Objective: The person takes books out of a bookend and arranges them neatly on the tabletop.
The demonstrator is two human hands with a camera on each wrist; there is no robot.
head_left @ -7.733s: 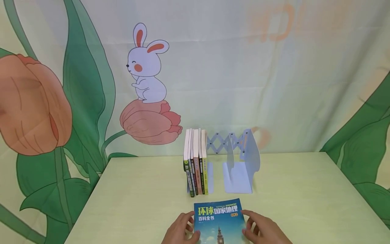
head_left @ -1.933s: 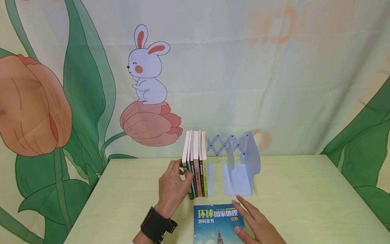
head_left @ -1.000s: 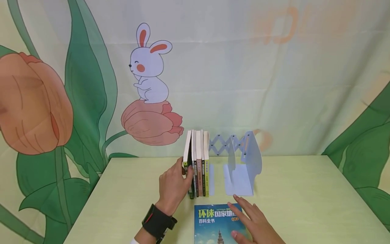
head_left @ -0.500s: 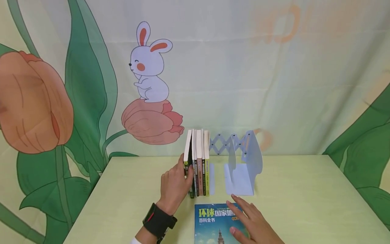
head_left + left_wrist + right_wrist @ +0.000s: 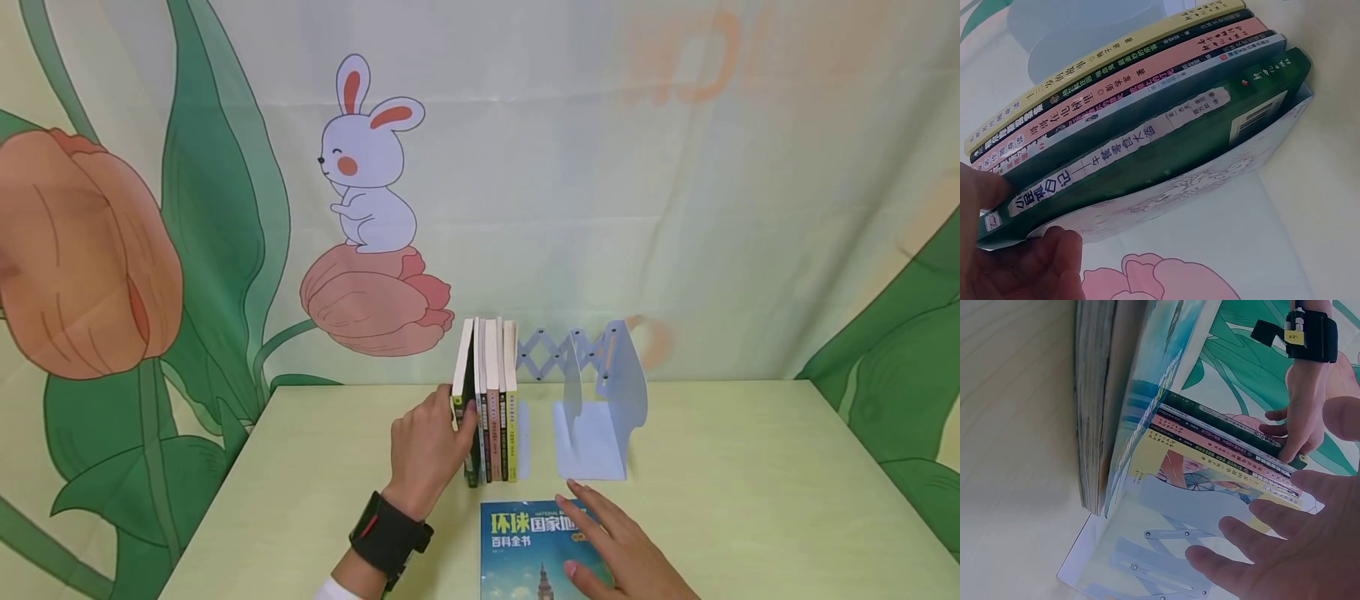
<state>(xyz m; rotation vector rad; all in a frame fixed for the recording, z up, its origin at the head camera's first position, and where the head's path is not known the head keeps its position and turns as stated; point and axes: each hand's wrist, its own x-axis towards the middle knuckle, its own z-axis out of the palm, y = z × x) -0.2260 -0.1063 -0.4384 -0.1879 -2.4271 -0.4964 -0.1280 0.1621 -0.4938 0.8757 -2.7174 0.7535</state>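
In the head view my left hand [image 5: 427, 446] is at the left end of an upright row of books and pinches the outermost green book [image 5: 1147, 150] near its top, thumb on one side and fingers on the other. That book leans away from its neighbours, leaving a narrow dark gap. The rest of the row [image 5: 1116, 81] includes pink and yellow spines. My right hand [image 5: 626, 546], fingers spread, is over the right side of a large blue book [image 5: 517, 558] with a tower on its cover. Whether it touches the cover is unclear.
A pale blue folding bookend [image 5: 592, 437] extends right of the row, with upright plates and a crisscross linkage [image 5: 542, 354]. Behind the light table [image 5: 750, 483] hangs a curtain [image 5: 540, 167] printed with a rabbit and tulips. A black band [image 5: 390, 537] circles my left wrist.
Both hands were at the blue book's sides earliest. Since then my left hand has gone to the book row and tilted the green book leftward, opening a gap. Little differs over the last second.
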